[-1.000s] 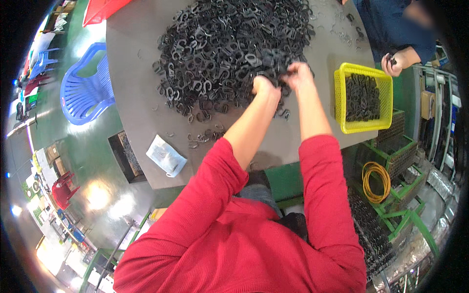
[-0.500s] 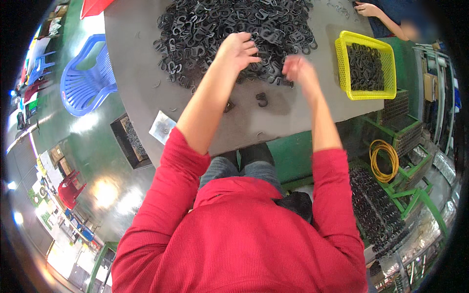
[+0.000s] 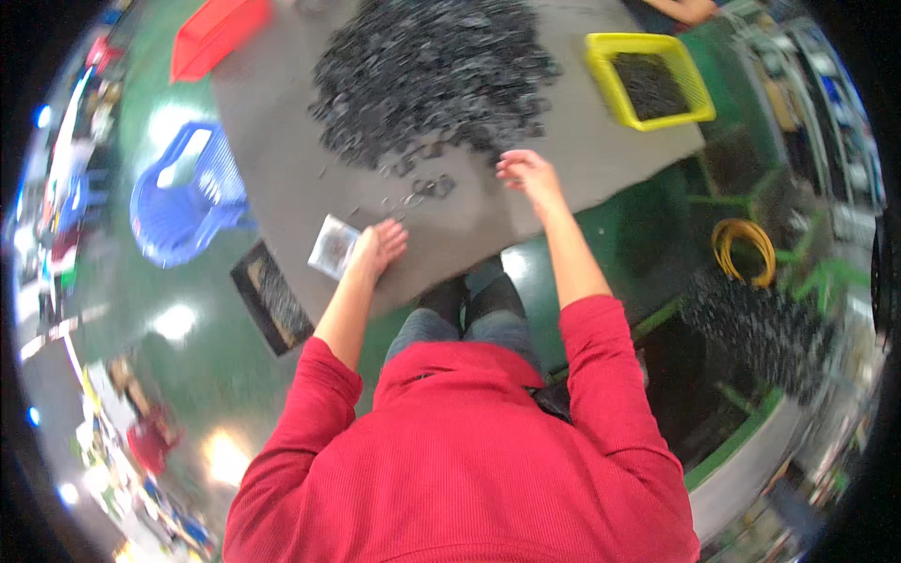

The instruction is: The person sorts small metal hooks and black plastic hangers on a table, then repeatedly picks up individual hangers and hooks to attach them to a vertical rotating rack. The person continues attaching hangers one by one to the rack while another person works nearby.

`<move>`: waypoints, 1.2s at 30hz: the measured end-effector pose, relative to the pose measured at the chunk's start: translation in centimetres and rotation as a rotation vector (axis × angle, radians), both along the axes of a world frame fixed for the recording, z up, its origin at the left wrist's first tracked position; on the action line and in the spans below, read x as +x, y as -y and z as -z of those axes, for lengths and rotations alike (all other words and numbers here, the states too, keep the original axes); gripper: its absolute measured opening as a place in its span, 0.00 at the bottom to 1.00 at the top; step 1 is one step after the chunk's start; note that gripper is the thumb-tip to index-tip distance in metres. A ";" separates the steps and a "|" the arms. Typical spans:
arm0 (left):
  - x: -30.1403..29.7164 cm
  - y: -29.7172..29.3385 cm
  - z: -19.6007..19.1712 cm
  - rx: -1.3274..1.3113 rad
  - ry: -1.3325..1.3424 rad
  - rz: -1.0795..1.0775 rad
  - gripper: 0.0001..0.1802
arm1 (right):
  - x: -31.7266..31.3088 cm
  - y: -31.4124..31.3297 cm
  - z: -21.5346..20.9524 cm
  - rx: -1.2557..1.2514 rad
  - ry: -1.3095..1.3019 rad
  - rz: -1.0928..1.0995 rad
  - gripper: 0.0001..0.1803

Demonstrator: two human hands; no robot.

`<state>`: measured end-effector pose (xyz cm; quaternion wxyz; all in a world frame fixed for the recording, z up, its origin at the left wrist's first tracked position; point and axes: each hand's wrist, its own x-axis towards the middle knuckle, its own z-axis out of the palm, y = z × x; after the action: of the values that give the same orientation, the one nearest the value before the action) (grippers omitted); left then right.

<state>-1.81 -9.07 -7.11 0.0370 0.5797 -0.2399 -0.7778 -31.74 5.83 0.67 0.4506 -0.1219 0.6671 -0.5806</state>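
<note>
A big heap of small black ring-shaped parts (image 3: 432,75) covers the far half of the grey table (image 3: 282,159). A few loose parts (image 3: 427,188) lie in front of it. My left hand (image 3: 380,246) lies flat at the table's near edge, fingers out, holding nothing, right beside a small clear plastic bag (image 3: 333,246). My right hand (image 3: 526,174) hovers over the bare table just right of the loose parts, fingers apart and empty. The picture is blurred by motion.
A yellow basket (image 3: 648,80) of black parts stands at the table's far right. A red tray (image 3: 216,33) sits far left. On the floor are a blue chair (image 3: 183,206), a dark crate (image 3: 272,300) and a yellow coil (image 3: 741,249). Another person's arm (image 3: 685,9) shows at top.
Both hands have pulled back out of the heap toward me. The left has dropped to the table's near edge by the bag; the view has swung downward.
</note>
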 end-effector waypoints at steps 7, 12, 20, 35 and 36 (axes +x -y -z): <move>-0.7 -0.2 8.5 0.094 -0.048 0.239 0.31 | 0.6 -14.1 -17.3 0.040 -0.654 -0.052 0.09; -4.2 2.5 7.1 -0.217 0.106 0.410 0.30 | -4.0 -35.0 -30.8 0.141 -1.167 0.801 0.07; -4.9 -1.1 6.9 -0.262 0.100 0.158 0.31 | -18.3 -64.7 -38.9 0.228 -1.097 1.412 0.42; -12.2 -12.2 5.1 -0.365 0.216 0.282 0.24 | -33.4 -69.0 -40.3 -0.171 -0.920 1.556 0.11; -13.0 -12.2 4.2 -0.383 0.200 0.286 0.24 | -33.3 -68.8 -40.9 -0.172 -0.922 1.552 0.11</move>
<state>-14.76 3.15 -11.30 0.0119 0.5962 -0.4648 -0.6545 -65.01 74.60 41.57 -0.3898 0.1085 0.6303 -0.6625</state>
